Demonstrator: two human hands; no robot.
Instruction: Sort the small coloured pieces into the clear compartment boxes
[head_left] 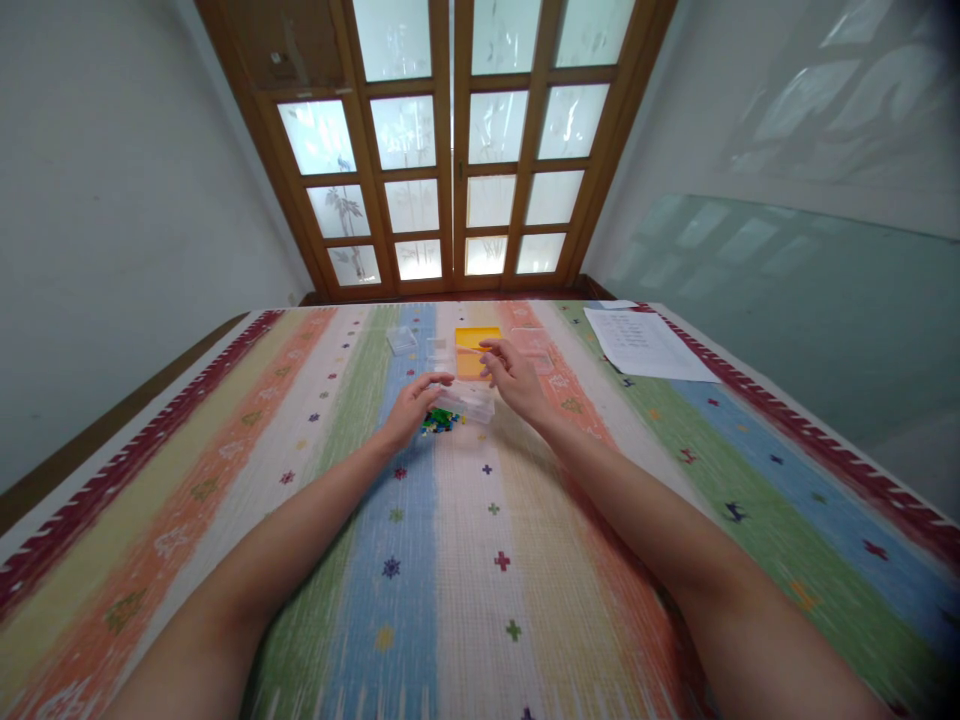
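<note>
My left hand (412, 408) is closed on the left end of a clear plastic box (471, 404), which is tilted just above the cloth. Beneath that hand and the box lies a small heap of green, blue and yellow pieces (441, 421), too small to name. My right hand (513, 377) is above the box's right side, thumb and fingers pinched together. A thin pale stick (469, 349) seems to run leftward from its fingertips, over a yellow tray (477, 334); its exact kind is unclear.
Small clear containers stand left of the tray, one a clear box (402, 341); another clear container (534, 350) is to its right. A printed sheet (649, 345) lies at the far right of the striped tablecloth (469, 560). Wooden glazed doors (451, 150) rise behind the table.
</note>
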